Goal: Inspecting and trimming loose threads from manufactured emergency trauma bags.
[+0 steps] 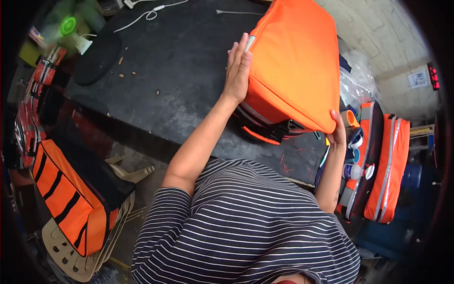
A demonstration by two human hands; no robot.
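A large boxy orange bag (295, 61) stands tilted on the dark table, its smooth top panel facing me. Along its near side run a grey reflective strip, black webbing and a buckle. My left hand (238, 71) lies flat against the bag's left side, fingers stretched out, beside a short stretch of zipper. At the near right corner my right hand (337, 128) grips the bag, with its thumb at the edge; its other fingers are partly hidden.
Small scraps lie on the black table (179, 61), with a white cable (151, 14) at the far edge. To the left, an orange-and-black bag (66, 194) rests on plastic chairs. Right are a white bottle (352, 171), an orange tape roll (351, 118) and more orange bags (388, 165).
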